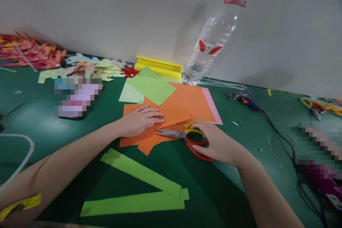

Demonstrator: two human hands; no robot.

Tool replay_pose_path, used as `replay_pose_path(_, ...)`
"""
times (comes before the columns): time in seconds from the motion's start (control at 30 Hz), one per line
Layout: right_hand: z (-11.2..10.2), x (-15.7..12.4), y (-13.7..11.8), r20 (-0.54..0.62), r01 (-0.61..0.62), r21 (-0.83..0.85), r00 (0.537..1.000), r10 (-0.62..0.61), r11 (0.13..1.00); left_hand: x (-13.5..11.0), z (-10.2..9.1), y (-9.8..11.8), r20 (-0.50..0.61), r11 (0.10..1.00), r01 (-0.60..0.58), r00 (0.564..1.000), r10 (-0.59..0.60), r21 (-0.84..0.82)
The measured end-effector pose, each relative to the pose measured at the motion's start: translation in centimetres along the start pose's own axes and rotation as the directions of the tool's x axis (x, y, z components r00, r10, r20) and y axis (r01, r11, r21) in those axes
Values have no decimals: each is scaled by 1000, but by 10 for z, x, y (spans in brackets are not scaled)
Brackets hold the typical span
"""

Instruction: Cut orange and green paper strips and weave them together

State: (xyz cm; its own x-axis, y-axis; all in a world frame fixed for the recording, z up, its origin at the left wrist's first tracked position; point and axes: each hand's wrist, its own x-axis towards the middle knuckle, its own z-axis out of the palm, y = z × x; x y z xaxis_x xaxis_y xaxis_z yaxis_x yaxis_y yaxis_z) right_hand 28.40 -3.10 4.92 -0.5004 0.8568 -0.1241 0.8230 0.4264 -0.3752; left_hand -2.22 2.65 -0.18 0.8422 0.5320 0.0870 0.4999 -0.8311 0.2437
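Note:
My left hand [144, 119] lies flat on orange paper [184, 99], its fingers stretched out to the right. A pair of scissors [176, 134] with red and yellow handles is held in my right hand [211, 137], blades pointing left and slightly parted over the orange sheets. Several orange pieces overlap beneath both hands. A light green sheet [153, 85] rests on top of the orange one, and a pink sheet [211, 105] shows from under its right edge. Nearer to me, green paper strips [133, 202] lie crossed at one end.
A tilted water bottle [211, 39] leans on the wall beside a yellow folded piece [160, 67]. Paper scraps [98, 67] and orange-red woven pieces [29, 53] lie back left. A blue tool with a cable [252, 104] and more scissors [316, 107] are at right.

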Motion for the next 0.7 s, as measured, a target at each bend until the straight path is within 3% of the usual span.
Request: replay_pose_path(0.7,1,1,2,32,-10,6,999,10,1000,1,-2,2,6,1000,14,1000,-14,-5)
